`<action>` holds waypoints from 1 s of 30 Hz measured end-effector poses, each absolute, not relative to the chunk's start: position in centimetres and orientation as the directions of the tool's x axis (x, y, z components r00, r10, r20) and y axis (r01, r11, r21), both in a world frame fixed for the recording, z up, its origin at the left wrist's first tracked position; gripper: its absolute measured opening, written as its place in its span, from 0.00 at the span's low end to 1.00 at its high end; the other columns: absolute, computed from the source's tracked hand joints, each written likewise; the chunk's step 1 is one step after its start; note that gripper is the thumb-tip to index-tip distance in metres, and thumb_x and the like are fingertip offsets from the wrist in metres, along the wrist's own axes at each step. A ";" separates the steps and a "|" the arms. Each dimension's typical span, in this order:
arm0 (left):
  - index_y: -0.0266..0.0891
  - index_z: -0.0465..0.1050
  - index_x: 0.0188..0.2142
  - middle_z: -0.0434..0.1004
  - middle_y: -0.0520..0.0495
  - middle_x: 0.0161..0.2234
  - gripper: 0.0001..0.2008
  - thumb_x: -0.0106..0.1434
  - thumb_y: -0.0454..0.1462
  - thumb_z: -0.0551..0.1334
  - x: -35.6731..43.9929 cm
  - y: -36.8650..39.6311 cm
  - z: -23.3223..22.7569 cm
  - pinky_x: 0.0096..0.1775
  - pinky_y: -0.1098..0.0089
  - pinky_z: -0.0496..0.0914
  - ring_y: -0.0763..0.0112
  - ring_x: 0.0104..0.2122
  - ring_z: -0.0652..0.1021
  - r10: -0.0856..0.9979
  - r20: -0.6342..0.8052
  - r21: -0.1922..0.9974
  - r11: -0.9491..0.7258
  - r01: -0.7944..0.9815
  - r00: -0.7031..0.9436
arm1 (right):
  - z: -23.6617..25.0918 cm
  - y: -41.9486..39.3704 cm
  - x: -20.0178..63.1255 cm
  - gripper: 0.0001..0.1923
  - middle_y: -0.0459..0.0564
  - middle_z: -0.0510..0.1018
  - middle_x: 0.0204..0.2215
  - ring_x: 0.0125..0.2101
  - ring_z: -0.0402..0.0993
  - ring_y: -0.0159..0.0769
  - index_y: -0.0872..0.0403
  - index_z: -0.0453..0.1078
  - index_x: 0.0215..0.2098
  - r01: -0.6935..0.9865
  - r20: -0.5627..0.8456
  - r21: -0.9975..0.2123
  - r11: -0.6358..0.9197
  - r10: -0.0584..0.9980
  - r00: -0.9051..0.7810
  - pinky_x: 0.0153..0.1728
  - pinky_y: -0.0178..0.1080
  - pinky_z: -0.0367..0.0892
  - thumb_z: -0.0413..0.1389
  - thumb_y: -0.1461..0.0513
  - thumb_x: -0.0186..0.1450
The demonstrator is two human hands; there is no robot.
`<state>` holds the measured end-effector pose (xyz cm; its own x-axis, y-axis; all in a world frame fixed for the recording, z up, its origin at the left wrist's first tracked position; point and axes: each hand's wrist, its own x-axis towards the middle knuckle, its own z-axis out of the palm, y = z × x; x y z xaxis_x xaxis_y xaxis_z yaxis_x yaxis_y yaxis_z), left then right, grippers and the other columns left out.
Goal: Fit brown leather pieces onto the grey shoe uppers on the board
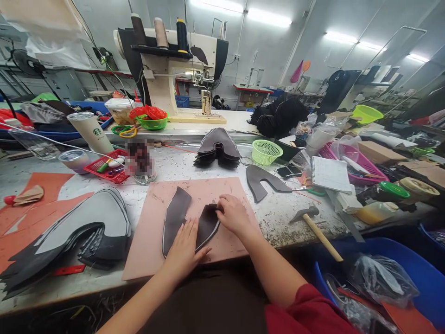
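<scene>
A dark grey U-shaped shoe-upper piece (175,215) with a pale line along its outer edge lies on a pinkish board (146,241). My left hand (186,243) rests flat over the curve of the piece, fingers stretched out. At the tip of the right arm of the U, my right hand (232,213) has its fingers closed on the edge, which is slightly raised. Behind the board sits a stack of similar grey pieces (218,139). One more U-shaped piece (259,181) lies to the right, and a larger stack of pale-topped pieces (107,208) to the left.
A hammer (320,232) lies on the right of the worktable. A sewing machine (160,79) stands at the back. A green basket (267,152), a notebook (330,174), a red tray (107,167) and a tumbler (90,132) surround the work area. A blue bin (392,250) is below right.
</scene>
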<state>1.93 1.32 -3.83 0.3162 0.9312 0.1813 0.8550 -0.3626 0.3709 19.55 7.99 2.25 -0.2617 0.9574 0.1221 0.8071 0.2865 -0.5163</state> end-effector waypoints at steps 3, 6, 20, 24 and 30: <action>0.35 0.48 0.57 0.54 0.37 0.57 0.31 0.57 0.48 0.52 1.5 1.3 -3.2 0.55 0.56 0.55 0.58 0.56 0.57 0.959 0.204 0.590 -0.281 0.757 0.197 | 3.6 6.5 19.0 0.04 0.46 0.72 0.29 0.32 0.68 0.33 0.54 0.63 0.30 0.499 -0.061 -0.844 0.195 0.890 -0.451 0.34 0.37 0.63 0.50 0.64 0.56; 0.39 0.63 0.46 0.59 0.39 0.54 0.22 0.56 0.48 0.53 0.6 1.4 -2.4 0.52 0.60 0.60 0.59 0.53 0.62 0.980 0.179 0.821 -0.195 0.536 0.082 | 3.7 5.6 18.6 0.12 0.48 0.72 0.36 0.37 0.68 0.33 0.54 0.62 0.37 0.099 -0.068 -0.995 -0.001 0.734 -0.676 0.36 0.36 0.64 0.53 0.58 0.55; 0.32 0.47 0.57 0.52 0.35 0.58 0.38 0.52 0.50 0.57 1.1 1.5 -3.5 0.55 0.54 0.52 0.56 0.58 0.53 0.956 0.145 0.560 -0.292 0.775 0.255 | 0.7 6.6 17.2 0.13 0.53 0.72 0.34 0.33 0.69 0.37 0.55 0.68 0.26 0.820 -0.040 -0.542 0.186 0.969 -0.246 0.33 0.37 0.61 0.49 0.56 0.60; 0.28 0.47 0.57 0.53 0.31 0.57 0.44 0.51 0.56 0.55 1.7 1.5 -4.8 0.54 0.55 0.54 0.54 0.57 0.55 0.894 0.214 0.221 -0.438 0.871 0.395 | 0.7 7.1 18.2 0.14 0.53 0.71 0.36 0.32 0.70 0.36 0.56 0.69 0.24 0.854 -0.076 -0.488 0.184 0.965 -0.251 0.33 0.36 0.62 0.52 0.54 0.57; 0.29 0.54 0.56 0.53 0.32 0.57 0.42 0.53 0.60 0.45 2.0 1.3 -4.6 0.54 0.54 0.52 0.52 0.56 0.56 0.848 0.214 -0.007 -0.496 0.868 0.486 | -0.4 6.7 18.3 0.12 0.52 0.70 0.39 0.32 0.69 0.35 0.56 0.68 0.21 0.819 0.005 -0.512 0.259 0.954 -0.298 0.34 0.36 0.64 0.54 0.57 0.57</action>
